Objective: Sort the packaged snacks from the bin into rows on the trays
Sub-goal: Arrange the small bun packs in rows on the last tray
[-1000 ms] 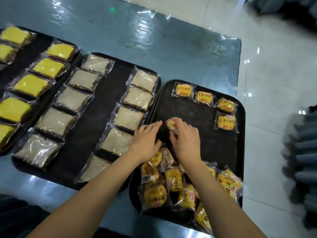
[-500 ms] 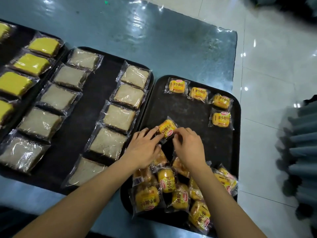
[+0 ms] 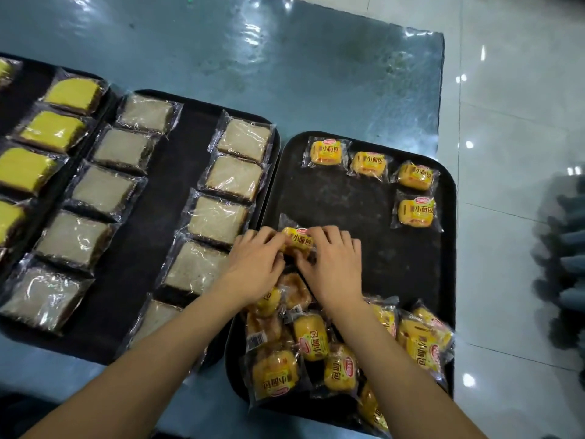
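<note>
While both hands met over the right tray (image 3: 444, 280), the left hand (image 3: 253, 267) and the right hand (image 3: 335, 264) each pinched an end of one yellow bun packet (image 3: 299, 239) with curled fingers, low over the tray's left side. Four packets (image 3: 368, 163) lay in rows at its far end, a loose pile (image 3: 316, 353) sat nearest the person, and the middle tray (image 3: 152, 248) held pale cake slices (image 3: 218, 218).

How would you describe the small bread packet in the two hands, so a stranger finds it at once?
Start at the rightmost black plastic tray. Near its left edge, the left hand and right hand pinch one yellow wrapped bread packet. Unlike the placed packets and the near pile, it alone is held.
</note>
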Demonstrator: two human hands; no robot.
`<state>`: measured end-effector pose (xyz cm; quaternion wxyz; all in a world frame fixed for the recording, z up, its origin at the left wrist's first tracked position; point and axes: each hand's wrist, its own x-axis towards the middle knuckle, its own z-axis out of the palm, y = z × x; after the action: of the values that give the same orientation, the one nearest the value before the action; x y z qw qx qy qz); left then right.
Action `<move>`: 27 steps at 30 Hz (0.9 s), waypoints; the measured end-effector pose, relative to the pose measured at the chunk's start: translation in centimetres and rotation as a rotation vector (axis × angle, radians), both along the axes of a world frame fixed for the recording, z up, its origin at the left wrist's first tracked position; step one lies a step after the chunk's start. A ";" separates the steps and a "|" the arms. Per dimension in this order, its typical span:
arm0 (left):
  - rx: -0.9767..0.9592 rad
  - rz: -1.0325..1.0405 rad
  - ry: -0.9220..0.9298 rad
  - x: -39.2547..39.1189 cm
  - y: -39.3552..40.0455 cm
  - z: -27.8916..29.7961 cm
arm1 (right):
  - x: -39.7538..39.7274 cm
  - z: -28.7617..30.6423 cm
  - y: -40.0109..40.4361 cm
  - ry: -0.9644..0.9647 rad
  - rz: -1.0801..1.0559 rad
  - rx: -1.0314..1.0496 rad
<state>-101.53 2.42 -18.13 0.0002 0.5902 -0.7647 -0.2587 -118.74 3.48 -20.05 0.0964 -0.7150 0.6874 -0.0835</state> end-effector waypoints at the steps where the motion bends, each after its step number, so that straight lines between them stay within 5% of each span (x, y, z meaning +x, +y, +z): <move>1: 0.023 -0.019 -0.031 0.0 0.1 -0.2 | 0.0 -0.3 0.6 0.015 0.046 0.023; 17: 0.111 -0.300 -0.132 -11.3 -6.9 -2.3 | -11.4 -0.5 -6.2 0.341 -0.065 -0.049; 27: -0.022 -0.238 -0.164 -7.0 -6.4 -0.5 | -9.4 1.5 -5.1 0.191 -0.127 0.013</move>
<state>-108.55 -4.02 -18.61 -0.0864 0.5143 -0.8296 -0.1995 -128.12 -1.64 -18.55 0.0294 -0.6742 0.7378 -0.0166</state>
